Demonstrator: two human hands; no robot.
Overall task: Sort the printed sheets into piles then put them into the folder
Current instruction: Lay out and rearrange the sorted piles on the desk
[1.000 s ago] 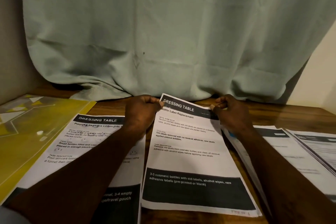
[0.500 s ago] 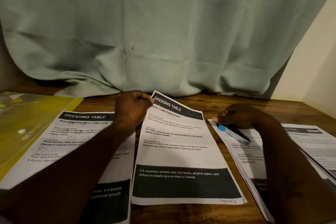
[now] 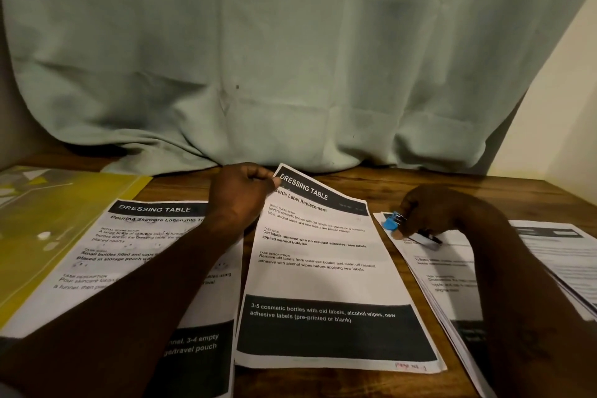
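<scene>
Pinching thin paper sheet (image 3: 323,278), blue clip (image 3: 390,223)

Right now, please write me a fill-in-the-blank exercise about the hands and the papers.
The left hand pinches the top ____ corner of the middle sheet.
The right hand holds a small ____ object.
The ____ folder lies at the far left.
Missing words: left, blue, yellow.

Bottle Label Replacement sheet (image 3: 323,268): centre, flat, top-left corner lifted.
Pouring Skincare Lotion sheet (image 3: 135,245): left, flat, edge over yellow folder (image 3: 48,229).
Thick sheet stack (image 3: 445,284): right.
Second sheet pile (image 3: 562,255): far right, just beside.
</scene>
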